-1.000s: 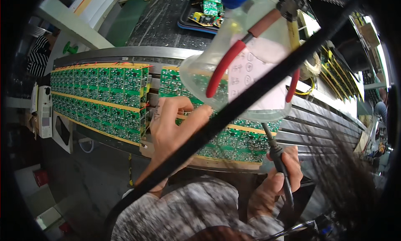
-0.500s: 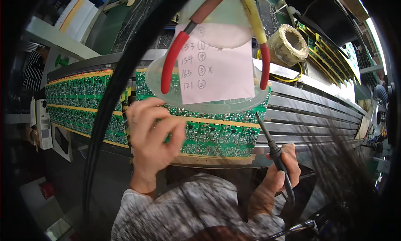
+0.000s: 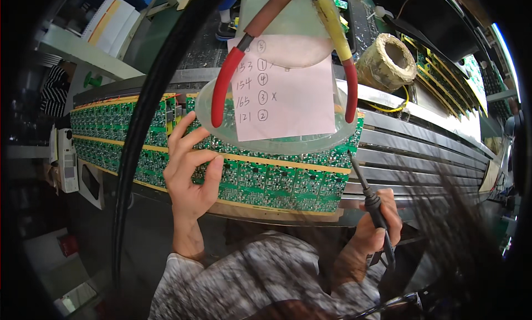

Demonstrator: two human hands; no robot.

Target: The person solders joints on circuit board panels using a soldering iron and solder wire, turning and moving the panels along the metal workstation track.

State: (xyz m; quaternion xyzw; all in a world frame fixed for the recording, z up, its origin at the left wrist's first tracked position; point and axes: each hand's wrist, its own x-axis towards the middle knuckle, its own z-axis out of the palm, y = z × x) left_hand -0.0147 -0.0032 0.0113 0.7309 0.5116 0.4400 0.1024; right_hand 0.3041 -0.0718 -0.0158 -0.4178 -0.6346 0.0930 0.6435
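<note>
My right hand is wrapped round the dark handle of a soldering iron. The iron's thin tip points up and left, at the right end of a green circuit board panel. Over the panel's left part is my left hand, its fingers spread. Its thumb tip is close to a bent fingertip, and I see nothing between them. Whether these fingers touch the panel I cannot tell. A clear oval plastic lid or tray with a pink handwritten note covers part of the panel's far side.
Red-sleeved plier handles hang across the upper view. A thick black cable crosses on the left, before another board panel. Metal rails run to the right. A tape roll stands at back right, beside stacked boards.
My left hand's fingers have straightened and spread toward the far left of the panel. The soldering iron stays in my right hand near the panel's right end. The whole view has shifted slightly.
</note>
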